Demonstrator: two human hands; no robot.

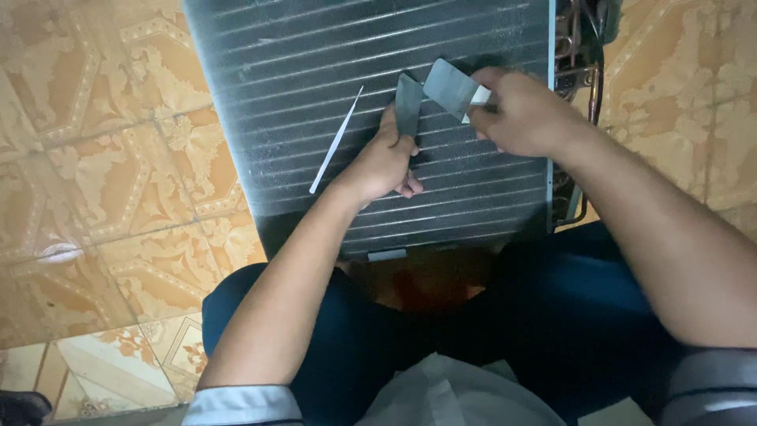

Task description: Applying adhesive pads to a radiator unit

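A dark finned coil panel (300, 71) lies flat on the tiled floor in front of my knees. My left hand (385, 162) rests on the fins and pinches a narrow grey metal strip (408, 102) that stands upright. My right hand (520, 110) is above the panel's right side, gripping a second flat grey metal piece (448, 85) by its white end. The two pieces nearly touch at their upper ends. A thin white strip (337, 140) lies loose on the fins to the left of my left hand.
Copper tubes and bends (574, 47) run along the panel's right edge. Patterned orange floor tiles (102, 158) surround the panel. My dark trouser legs (441, 339) frame the panel's near edge, with a reddish object (418, 288) between them.
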